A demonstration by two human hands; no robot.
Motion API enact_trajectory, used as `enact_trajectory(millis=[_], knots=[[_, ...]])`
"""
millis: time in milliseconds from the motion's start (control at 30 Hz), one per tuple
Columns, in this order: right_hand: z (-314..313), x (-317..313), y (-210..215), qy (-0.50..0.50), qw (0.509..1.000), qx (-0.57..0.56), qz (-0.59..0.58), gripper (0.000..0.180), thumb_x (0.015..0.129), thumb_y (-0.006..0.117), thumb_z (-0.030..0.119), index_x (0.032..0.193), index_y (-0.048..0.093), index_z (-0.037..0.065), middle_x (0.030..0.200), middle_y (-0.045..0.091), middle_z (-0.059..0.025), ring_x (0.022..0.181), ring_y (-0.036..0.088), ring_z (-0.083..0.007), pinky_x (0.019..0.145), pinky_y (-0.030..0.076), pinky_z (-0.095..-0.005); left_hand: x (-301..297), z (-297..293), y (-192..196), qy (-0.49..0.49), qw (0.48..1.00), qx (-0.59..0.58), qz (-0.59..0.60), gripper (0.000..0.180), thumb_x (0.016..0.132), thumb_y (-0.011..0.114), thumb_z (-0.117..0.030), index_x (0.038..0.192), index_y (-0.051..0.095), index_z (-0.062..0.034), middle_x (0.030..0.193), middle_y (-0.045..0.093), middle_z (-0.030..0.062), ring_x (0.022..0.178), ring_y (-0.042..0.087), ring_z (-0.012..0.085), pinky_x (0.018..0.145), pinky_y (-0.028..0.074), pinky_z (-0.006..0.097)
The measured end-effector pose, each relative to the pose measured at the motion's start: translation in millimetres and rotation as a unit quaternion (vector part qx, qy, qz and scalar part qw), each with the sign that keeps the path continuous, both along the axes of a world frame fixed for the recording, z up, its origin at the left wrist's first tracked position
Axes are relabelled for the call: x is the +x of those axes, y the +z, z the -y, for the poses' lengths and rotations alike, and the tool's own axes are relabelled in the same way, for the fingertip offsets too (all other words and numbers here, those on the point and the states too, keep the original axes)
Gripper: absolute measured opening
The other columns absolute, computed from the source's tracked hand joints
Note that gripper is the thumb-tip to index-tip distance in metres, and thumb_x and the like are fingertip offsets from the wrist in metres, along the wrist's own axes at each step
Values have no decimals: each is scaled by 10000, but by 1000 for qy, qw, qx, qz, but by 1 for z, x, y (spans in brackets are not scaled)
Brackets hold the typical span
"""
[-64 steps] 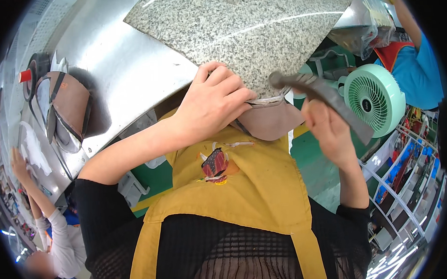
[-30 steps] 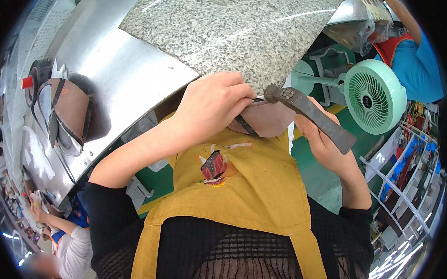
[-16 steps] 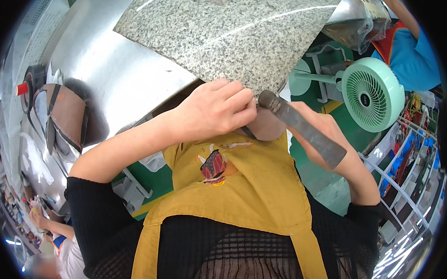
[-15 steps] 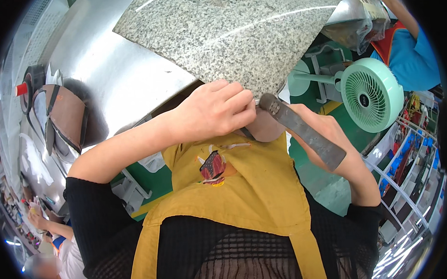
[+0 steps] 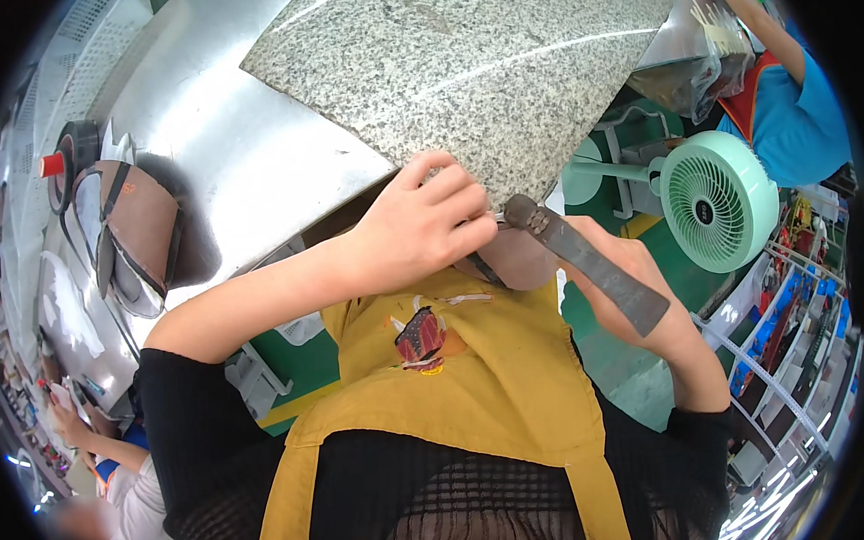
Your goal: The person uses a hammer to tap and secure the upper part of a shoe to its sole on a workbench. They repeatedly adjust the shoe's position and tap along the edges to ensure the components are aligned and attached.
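My left hand [image 5: 428, 218] is closed, fingers curled and pinching the edge of a brown leather-like piece [image 5: 525, 259] with a dark strip along it. The piece hangs at the near corner of a speckled granite slab [image 5: 445, 89], just above my yellow apron [image 5: 474, 383]. My right hand [image 5: 610, 254] grips a hammer, whose dark metal head [image 5: 603, 275] lies across the hand with its round face close to the slab's corner and my left fingertips. The hammer's handle is hidden.
A metal table [image 5: 227, 134] carries the slab. Brown pieces with black straps [image 5: 140, 218] stand at its left beside a black roll [image 5: 78, 149]. At right are a mint-green fan [image 5: 715, 201], a rack [image 5: 777, 353] and a co-worker in blue [image 5: 798, 124]. Another person [image 5: 126, 490] works at lower left.
The whole view has shifted slightly, with the slab and table now further right and lower. My left fingers have shifted a little on the brown piece. The hammer stays nearly in place.
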State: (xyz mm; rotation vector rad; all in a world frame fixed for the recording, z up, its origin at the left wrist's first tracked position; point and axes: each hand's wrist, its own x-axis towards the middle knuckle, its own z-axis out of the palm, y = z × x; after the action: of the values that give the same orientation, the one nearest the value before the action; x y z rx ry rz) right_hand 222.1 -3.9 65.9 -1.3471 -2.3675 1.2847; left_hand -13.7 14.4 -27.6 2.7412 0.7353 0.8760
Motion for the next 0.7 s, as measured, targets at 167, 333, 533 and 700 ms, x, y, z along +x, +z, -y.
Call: enact_trajectory(millis=[167, 333, 533, 700], knots=[[4, -3, 4, -9, 999, 32, -11, 390, 796, 566, 94, 1166, 458, 32, 980, 602, -186, 790, 616, -370, 629, 502, -400, 0, 1, 1, -11, 998, 48, -29, 193, 674, 585, -138, 860, 571, -84, 817, 517, 17, 810, 519, 174, 851, 419, 363], [5, -3, -1, 10, 1000, 21, 8, 455, 778, 561, 38, 1217, 446, 37, 945, 610, -164, 780, 616, -355, 638, 504, -408, -1, 2, -2, -4, 1000, 6, -1, 173, 677, 597, -140, 840, 560, -95, 820, 521, 6, 816, 519, 168, 854, 419, 361], [17, -13, -16, 0, 996, 86, 31, 372, 786, 583, 106, 1138, 475, 48, 874, 613, -153, 778, 628, -328, 603, 499, -396, 1, 7, -4, 46, 999, -18, 16, 203, 645, 642, -127, 833, 567, -112, 812, 524, -5, 821, 518, 176, 857, 410, 367], [11, -10, -7, -14, 999, 26, 18, 408, 761, 559, 53, 1159, 468, 45, 963, 613, -153, 823, 623, -340, 643, 504, -393, -2, 11, -5, 84, 991, -95, 50, 242, 601, 676, -99, 822, 582, -119, 812, 527, -15, 807, 511, 187, 872, 399, 387]])
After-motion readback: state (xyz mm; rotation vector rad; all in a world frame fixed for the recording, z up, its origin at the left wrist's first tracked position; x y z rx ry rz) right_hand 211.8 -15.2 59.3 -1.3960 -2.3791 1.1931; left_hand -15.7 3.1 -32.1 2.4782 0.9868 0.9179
